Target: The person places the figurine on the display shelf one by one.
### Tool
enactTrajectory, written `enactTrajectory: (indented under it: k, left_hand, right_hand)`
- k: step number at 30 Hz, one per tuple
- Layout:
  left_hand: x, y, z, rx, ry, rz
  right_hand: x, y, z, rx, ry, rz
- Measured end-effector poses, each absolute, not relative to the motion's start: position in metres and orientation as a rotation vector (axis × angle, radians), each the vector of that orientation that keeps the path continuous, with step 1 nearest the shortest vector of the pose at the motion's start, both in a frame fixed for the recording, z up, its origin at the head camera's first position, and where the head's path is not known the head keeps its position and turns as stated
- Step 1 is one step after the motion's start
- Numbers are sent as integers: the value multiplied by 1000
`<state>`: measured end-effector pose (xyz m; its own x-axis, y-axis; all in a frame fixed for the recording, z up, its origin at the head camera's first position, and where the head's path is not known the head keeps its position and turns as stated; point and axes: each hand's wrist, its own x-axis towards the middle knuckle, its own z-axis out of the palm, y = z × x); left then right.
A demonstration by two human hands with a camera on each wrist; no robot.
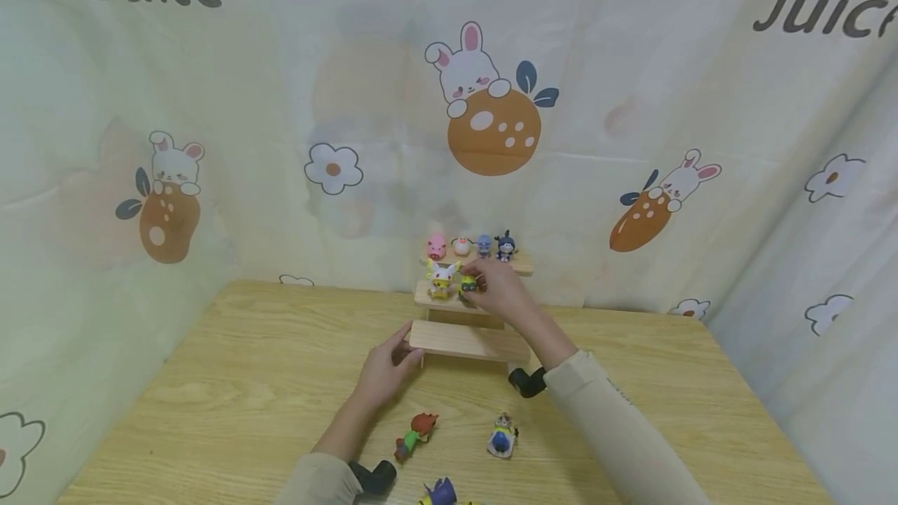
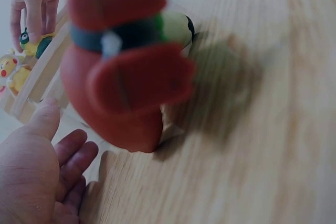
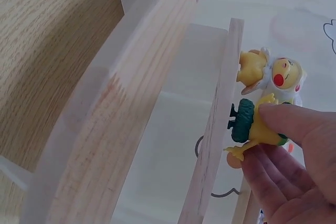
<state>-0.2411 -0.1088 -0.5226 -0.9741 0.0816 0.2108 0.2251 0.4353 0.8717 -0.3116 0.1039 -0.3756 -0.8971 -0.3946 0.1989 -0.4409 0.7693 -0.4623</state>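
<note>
My right hand (image 1: 500, 287) pinches a yellow minion figurine (image 3: 262, 124) with a dark green skirt between thumb and fingers. Its feet are right at the middle step (image 1: 428, 295) of a wooden tiered display stand. Beside it on that step sits a yellow figurine in a white eared hood (image 1: 441, 280). My left hand (image 1: 384, 369) is at the left end of the stand's lowest step (image 1: 463, 340); in the left wrist view its thumb is extended and its fingers are loosely bent. A red-haired figurine in green (image 1: 416, 436) lies on the table near the left forearm.
The top step carries a pink pig figurine (image 1: 436, 246), a white one (image 1: 461, 245), a blue one (image 1: 484, 245) and a dark blue one (image 1: 506, 245). Another figurine (image 1: 502, 436) lies on the wooden table (image 1: 266, 372), with a purple one (image 1: 440, 492) at the near edge. A printed curtain (image 1: 379, 100) hangs behind.
</note>
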Motion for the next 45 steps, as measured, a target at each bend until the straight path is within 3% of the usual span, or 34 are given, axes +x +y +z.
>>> enactTrajectory:
  k: [21,45]
  left_hand:
    - [-241,-109,-523,-258,-2555,-1585]
    - [-239,-109,-519,-282,-2538,-1593]
  right_hand:
    - [-317,107,-384,501,-2849,951]
    - [-318,105,-386,615,-2850,808]
